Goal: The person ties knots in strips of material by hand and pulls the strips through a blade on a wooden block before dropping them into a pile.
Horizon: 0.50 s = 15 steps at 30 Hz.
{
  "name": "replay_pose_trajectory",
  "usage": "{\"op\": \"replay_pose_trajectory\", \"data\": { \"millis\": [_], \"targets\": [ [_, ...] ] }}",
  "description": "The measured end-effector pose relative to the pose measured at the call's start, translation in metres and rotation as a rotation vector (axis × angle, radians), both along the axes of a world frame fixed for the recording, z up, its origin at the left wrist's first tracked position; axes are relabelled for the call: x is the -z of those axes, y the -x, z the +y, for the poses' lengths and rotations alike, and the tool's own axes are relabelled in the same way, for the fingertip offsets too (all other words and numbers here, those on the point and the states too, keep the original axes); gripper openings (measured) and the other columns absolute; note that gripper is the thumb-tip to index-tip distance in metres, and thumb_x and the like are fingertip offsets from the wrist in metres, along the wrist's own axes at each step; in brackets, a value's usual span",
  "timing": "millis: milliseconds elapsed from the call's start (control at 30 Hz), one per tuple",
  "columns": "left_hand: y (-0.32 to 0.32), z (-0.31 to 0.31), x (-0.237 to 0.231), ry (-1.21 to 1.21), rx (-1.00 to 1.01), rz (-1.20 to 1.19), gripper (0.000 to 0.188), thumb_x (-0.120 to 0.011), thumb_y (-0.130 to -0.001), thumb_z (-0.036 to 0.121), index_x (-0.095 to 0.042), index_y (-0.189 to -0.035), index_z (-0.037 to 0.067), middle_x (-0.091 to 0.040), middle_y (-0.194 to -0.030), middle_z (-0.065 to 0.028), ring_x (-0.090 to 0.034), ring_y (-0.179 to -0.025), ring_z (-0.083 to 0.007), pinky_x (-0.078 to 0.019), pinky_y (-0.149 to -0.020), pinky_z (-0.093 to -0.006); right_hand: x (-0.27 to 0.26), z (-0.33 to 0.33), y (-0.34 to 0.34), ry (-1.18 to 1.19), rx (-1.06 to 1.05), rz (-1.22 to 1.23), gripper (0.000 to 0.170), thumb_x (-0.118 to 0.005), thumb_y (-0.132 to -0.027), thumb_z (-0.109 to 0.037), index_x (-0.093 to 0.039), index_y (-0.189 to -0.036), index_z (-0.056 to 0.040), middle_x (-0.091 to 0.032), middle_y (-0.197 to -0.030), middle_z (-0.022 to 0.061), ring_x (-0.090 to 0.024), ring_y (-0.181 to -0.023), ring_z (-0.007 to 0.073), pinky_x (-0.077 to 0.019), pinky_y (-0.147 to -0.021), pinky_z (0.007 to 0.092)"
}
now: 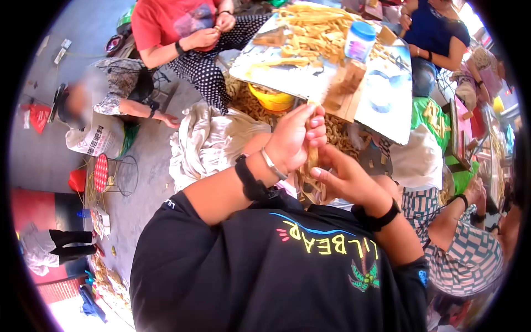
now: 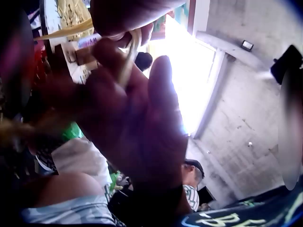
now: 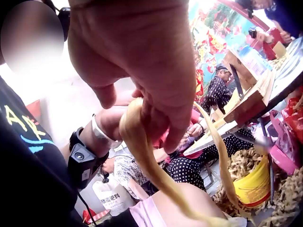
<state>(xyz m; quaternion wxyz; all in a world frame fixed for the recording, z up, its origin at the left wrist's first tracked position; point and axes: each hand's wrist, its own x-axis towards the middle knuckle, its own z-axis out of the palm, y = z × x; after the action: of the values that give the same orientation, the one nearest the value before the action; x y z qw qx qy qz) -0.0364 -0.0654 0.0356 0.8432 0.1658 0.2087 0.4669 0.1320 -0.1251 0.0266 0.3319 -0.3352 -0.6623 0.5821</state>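
A pale yellow, flexible strip (image 3: 161,175) hangs in a long curve below my hands, and a second strand (image 3: 220,156) drops on the other side. My left hand (image 1: 296,135), with a bracelet and black band at the wrist, curls its fingers round the strip's upper part. My right hand (image 1: 354,180) is just below and beside it, thumb spread away from its fingers. In the right wrist view those fingers (image 3: 175,132) lie against the strip. The left wrist view shows the strip (image 2: 128,66) crossing the right hand's fingers, in dim light.
Ahead stands a white table (image 1: 381,119) with a heap of yellow strips (image 1: 310,27), a blue-lidded jar (image 1: 359,47) and a wooden block (image 1: 351,77). Beneath it is a yellow bucket (image 3: 251,187) full of small pieces. Seated people surround me; pale cloth (image 1: 202,138) lies at left.
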Motion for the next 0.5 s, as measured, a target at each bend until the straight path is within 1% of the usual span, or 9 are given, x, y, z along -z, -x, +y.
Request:
{"op": "replay_pose_trajectory", "data": {
  "millis": [33,100,200,267,300,367,400,433,500],
  "targets": [
    [0.003,0.002,0.0,-0.001,-0.032,-0.001,0.022,-0.044,-0.104,0.023,-0.052,-0.096,0.004,-0.04,-0.071,0.004,-0.037,-0.056,-0.0063,-0.0347,-0.051,-0.0219,-0.005,-0.001,-0.001,0.079,-0.069,-0.149,0.035,-0.059,-0.098,-0.019,-0.049,-0.124,0.0021,-0.063,-0.088,0.0073,-0.062,-0.08,0.0141,-0.0504,-0.071,0.0288],
    [0.016,0.012,0.011,0.036,-0.158,0.008,0.021,-0.044,-0.103,0.022,-0.053,-0.095,0.004,-0.04,-0.069,0.0038,-0.037,-0.056,-0.0069,-0.0358,-0.052,-0.0231,-0.037,-0.009,-0.014,0.422,0.016,-0.139,0.031,-0.054,-0.1,-0.016,-0.048,-0.124,0.0018,-0.06,-0.079,0.0029,-0.058,-0.069,0.0088,-0.0477,-0.061,0.0244],
    [0.058,0.034,0.046,0.016,-0.382,0.116,0.02,-0.044,-0.103,0.018,-0.053,-0.091,0.004,-0.04,-0.067,0.0036,-0.039,-0.055,-0.0076,-0.0378,-0.055,-0.0248,-0.061,-0.02,-0.05,0.262,-0.01,-0.254,0.044,-0.051,-0.099,-0.007,-0.04,-0.141,-0.0027,-0.057,-0.071,0.0004,-0.055,-0.062,0.0074,-0.0451,-0.057,0.0219],
    [0.088,0.044,0.069,0.038,-0.444,0.133,0.019,-0.044,-0.102,0.016,-0.053,-0.089,0.005,-0.041,-0.066,0.0034,-0.04,-0.055,-0.0083,-0.0397,-0.055,-0.0263,-0.074,-0.035,-0.072,0.305,0.026,-0.227,0.054,-0.053,-0.096,-0.004,-0.034,-0.146,-0.0044,-0.057,-0.07,0.0007,-0.053,-0.058,0.008,-0.0445,-0.056,0.0221],
    [0.099,0.045,0.076,0.047,-0.47,0.175,0.018,-0.045,-0.101,0.016,-0.052,-0.088,0.005,-0.041,-0.065,0.0031,-0.04,-0.054,-0.0089,-0.0414,-0.055,-0.0275,-0.091,-0.044,-0.083,0.442,0.046,-0.176,0.052,-0.056,-0.095,-0.004,-0.038,-0.144,-0.002,-0.059,-0.072,0.0023,-0.053,-0.058,0.0084,-0.044,-0.052,0.0223],
    [0.113,0.047,0.091,0.075,-0.436,0.258,0.017,-0.044,-0.101,0.015,-0.051,-0.088,0.006,-0.042,-0.065,0.0024,-0.042,-0.054,-0.0099,-0.045,-0.057,-0.0296,-0.091,-0.063,-0.12,0.31,0.094,-0.077,0.022,-0.06,-0.091,-0.007,-0.063,-0.108,0.0078,-0.062,-0.069,0.0073,-0.053,-0.049,0.009,-0.042,-0.046,0.0217],
    [0.117,0.049,0.098,0.088,-0.375,0.297,0.017,-0.044,-0.101,0.014,-0.051,-0.088,0.005,-0.043,-0.065,0.0019,-0.043,-0.054,-0.0103,-0.0469,-0.058,-0.0305,-0.101,-0.071,-0.121,0.274,0.214,-0.105,0.02,-0.059,-0.091,-0.01,-0.066,-0.091,0.0085,-0.061,-0.062,0.0083,-0.05,-0.041,0.0101,-0.0419,-0.045,0.0216],
    [0.119,0.049,0.101,0.101,-0.312,0.336,0.017,-0.044,-0.101,0.014,-0.051,-0.088,0.005,-0.043,-0.065,0.0015,-0.044,-0.054,-0.0107,-0.0488,-0.059,-0.0313,-0.101,-0.076,-0.121,0.205,0.241,0.034,0.023,-0.057,-0.092,-0.011,-0.065,-0.084,0.0088,-0.06,-0.056,0.009,-0.051,-0.038,0.0118,-0.0454,-0.044,0.0233],
    [0.119,0.05,0.104,0.057,-0.379,0.446,0.018,-0.043,-0.102,0.015,-0.052,-0.092,0.004,-0.044,-0.066,0.0027,-0.045,-0.057,-0.0098,-0.0493,-0.064,-0.0306,-0.105,-0.084,-0.126,0.103,0.148,0.136,0.026,-0.057,-0.092,-0.013,-0.065,-0.08,0.0082,-0.059,-0.053,0.0091,-0.054,-0.037,0.0143,-0.0494,-0.044,0.0256]
  ]
}}
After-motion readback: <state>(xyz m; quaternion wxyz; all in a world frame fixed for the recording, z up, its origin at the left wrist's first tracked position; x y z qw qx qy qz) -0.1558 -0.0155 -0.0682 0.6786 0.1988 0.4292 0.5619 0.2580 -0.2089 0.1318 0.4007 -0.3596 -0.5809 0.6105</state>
